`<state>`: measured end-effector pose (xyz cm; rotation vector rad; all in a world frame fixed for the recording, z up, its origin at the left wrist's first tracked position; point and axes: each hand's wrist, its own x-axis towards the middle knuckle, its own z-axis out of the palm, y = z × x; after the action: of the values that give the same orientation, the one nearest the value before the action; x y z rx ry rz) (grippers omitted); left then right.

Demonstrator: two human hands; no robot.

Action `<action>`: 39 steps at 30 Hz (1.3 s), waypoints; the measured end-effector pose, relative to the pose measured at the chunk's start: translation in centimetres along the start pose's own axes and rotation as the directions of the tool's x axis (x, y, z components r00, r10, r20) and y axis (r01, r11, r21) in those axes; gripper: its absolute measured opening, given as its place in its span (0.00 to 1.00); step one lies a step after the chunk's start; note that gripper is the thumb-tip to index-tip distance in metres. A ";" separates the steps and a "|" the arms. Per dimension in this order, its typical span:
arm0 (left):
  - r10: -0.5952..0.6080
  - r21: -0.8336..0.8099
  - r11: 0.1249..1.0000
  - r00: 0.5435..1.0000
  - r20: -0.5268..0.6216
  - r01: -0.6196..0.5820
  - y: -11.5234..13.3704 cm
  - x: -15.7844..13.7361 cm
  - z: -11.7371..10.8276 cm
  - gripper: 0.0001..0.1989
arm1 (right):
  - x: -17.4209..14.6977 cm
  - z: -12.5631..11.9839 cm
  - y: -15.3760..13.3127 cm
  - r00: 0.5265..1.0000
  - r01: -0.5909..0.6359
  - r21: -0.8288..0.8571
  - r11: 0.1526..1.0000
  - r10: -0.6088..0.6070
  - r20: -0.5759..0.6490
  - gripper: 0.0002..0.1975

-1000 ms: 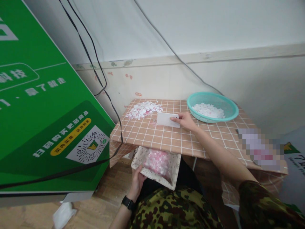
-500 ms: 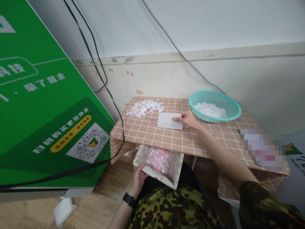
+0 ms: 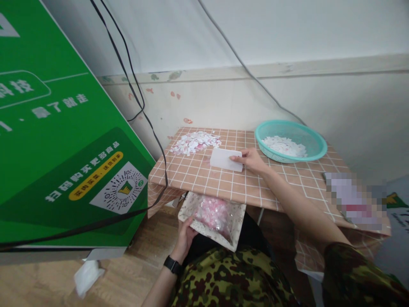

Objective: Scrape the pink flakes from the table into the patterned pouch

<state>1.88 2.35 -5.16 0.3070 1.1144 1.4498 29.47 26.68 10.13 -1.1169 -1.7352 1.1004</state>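
My right hand pinches one end of a flat white scraper between thumb and fingers. The scraper lies low over the checked tablecloth, and faint pinkish bits show at its far left end. Behind it sits a loose pile of white and pink paper scraps. Below the table's front edge, my left hand grips the near left rim of a speckled pale tray. Inside the tray is a clear plastic bag with pink and white bits; its far rim meets the hanging cloth.
A turquoise plastic basket with white paper scraps stands at the back right. A pixelated flat object lies at the table's right end. Black cables hang before a green printed panel. A white plastic bag lies on the floor.
The scraper has tilted slightly and shifted a little left in my right hand. My left hand keeps the tray in nearly the same place. The view has moved a little.
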 end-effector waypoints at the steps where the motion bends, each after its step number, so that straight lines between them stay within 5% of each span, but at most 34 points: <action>1: 0.003 0.000 1.000 1.000 -0.001 -0.003 0.0 0.0 -0.1 0.38 | -0.1 0.2 -0.2 1.000 -0.010 0.015 1.000 0.010 0.019 0.25; 10: -0.024 0.006 1.000 0.998 -0.055 0.024 0.1 0.1 -0.4 0.34 | -0.5 1.3 -0.1 0.994 -0.005 0.156 0.988 -0.011 0.106 0.22; 19: -0.036 -0.038 0.999 0.997 -0.069 0.034 0.3 0.0 -0.6 0.30 | -1.1 1.5 -1.5 0.977 0.138 -0.040 0.990 -0.129 0.170 0.23; 29: -0.031 -0.040 0.999 0.996 -0.079 0.028 0.5 -0.2 -0.5 0.35 | -3.1 1.9 -1.2 0.990 0.066 -0.104 0.992 -0.053 0.128 0.27; 39: -0.035 -0.012 0.999 0.995 -0.096 0.034 0.5 -0.2 -0.4 0.35 | -6.7 5.1 -2.4 0.981 -0.005 -0.102 0.995 0.025 0.191 0.25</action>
<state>1.36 2.12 -4.94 0.2114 1.1840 1.4514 26.27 18.52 9.76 -1.1166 -1.9543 1.1737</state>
